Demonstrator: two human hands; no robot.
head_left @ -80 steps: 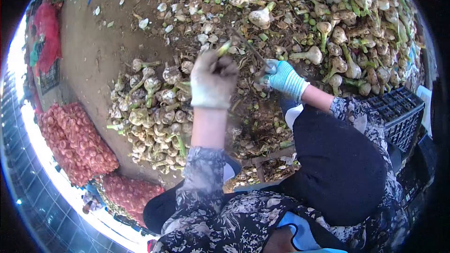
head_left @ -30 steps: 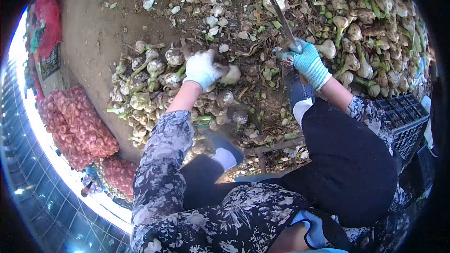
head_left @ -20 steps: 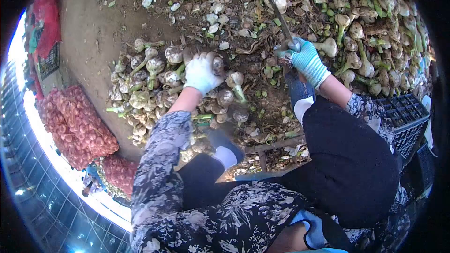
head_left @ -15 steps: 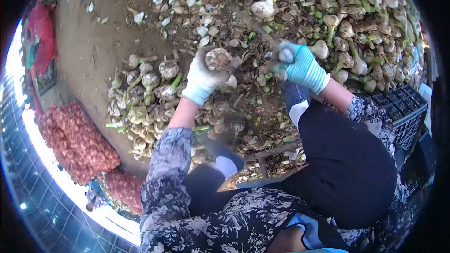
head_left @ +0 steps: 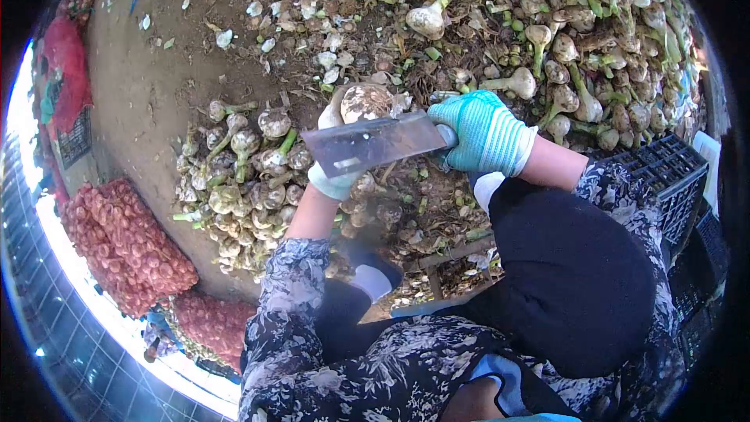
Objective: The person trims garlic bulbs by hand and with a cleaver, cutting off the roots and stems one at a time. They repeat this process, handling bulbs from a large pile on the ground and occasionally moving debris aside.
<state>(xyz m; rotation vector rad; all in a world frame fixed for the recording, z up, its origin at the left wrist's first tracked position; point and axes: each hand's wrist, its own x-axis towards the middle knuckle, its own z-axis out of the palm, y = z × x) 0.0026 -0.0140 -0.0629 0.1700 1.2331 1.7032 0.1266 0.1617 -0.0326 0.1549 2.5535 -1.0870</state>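
Trimming step, apparently. Right hand (head_left: 486, 133): fingers closed round knife (head_left: 375, 143). Left hand (head_left: 336, 181): fingers gripping garlic bulb (head_left: 366, 99) beside knife (contact unclear). Next cut calls for steady bulb, fingertips clear.

Left hand (head_left: 337, 182) partly behind the knife (head_left: 376, 143)

Striped turquoise-white glove, dark floral sleeves, black trousers.

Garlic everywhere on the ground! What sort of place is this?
Probably a farm shed or work yard: there are heaps of garlic on the ground, full red net bags and a wide knife in the right hand.
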